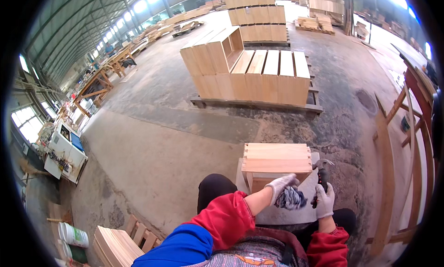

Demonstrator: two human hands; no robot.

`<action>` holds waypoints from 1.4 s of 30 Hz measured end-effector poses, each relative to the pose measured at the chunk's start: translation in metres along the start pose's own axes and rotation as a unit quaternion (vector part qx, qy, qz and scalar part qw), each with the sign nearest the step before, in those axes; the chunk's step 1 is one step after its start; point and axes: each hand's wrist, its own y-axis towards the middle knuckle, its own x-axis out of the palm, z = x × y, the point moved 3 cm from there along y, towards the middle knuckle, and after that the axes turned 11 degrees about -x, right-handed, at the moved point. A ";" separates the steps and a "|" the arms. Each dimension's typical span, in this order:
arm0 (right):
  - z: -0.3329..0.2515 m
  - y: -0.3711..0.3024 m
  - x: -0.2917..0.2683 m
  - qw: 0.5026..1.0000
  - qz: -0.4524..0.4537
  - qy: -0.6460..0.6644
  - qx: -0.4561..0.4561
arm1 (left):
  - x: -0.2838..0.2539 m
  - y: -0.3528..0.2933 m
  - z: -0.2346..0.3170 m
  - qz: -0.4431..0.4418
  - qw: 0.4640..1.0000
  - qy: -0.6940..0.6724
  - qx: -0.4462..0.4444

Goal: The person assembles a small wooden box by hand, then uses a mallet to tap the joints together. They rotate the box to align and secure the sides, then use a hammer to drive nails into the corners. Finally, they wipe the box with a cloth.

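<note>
My left hand [281, 185], in a white glove, is closed on a crumpled blue-grey and white cloth [291, 200]. In front of my knees a pale wooden box [276, 164] with notched corner joints rests on a light board [277, 216] on the floor. The left hand and cloth are at the box's near right corner. Just right of the box, my gloved right hand [325, 201] grips a claw hammer [323, 178] by its black handle, metal head upward.
Wooden boxes [268, 89] sit on a pallet [259, 104] ahead, with a taller stack [262, 32] behind. A wooden frame [385, 174] stands at right. Boards [118, 246] and a white bucket [75, 236] are at lower left; a white machine cabinet [66, 151] stands farther left.
</note>
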 end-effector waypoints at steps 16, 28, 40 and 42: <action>-0.008 -0.001 0.002 0.997 0.001 -0.067 0.024 | 0.020 -0.074 0.114 0.418 0.364 0.677 0.484; -0.107 -0.005 0.007 0.990 -0.031 -0.097 -0.100 | 0.013 -0.066 0.111 0.427 0.373 0.644 0.514; -0.126 -0.004 0.015 0.981 -0.044 -0.149 -0.119 | 0.009 -0.065 0.111 0.426 0.380 0.639 0.515; -0.094 0.006 0.011 0.964 -0.044 -0.211 -0.154 | 0.012 -0.064 0.111 0.422 0.382 0.641 0.514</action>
